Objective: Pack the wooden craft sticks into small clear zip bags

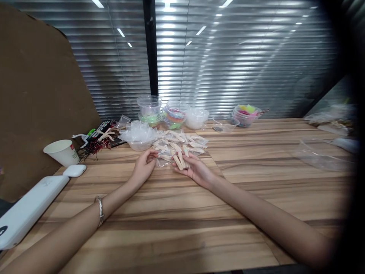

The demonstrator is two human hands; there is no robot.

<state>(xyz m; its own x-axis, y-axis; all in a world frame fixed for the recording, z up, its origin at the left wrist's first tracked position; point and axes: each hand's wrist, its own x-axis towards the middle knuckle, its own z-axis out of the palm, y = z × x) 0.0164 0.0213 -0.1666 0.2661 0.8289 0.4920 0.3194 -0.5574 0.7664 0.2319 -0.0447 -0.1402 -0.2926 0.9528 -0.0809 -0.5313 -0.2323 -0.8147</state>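
My right hand (199,170) is closed around a few short, pale, wood-coloured pieces (179,160) that stick up side by side between thumb and fingers. My left hand (144,165) has thumb and fingertips pinched together at the left edge of a small clear plastic bag (163,163). Just beyond both hands lies a spread pile of small clear bags with pale pieces (173,140) inside. Whether the pieces in my right hand are bagged too is hard to make out.
Behind the pile stand a bowl of clear plastic (139,137), stacked clear tubs (149,108) and a tub with coloured contents (245,114). At left are a paper cup (61,152), a white case (74,170) and a long white device (34,209). A clear container (322,156) sits at right.
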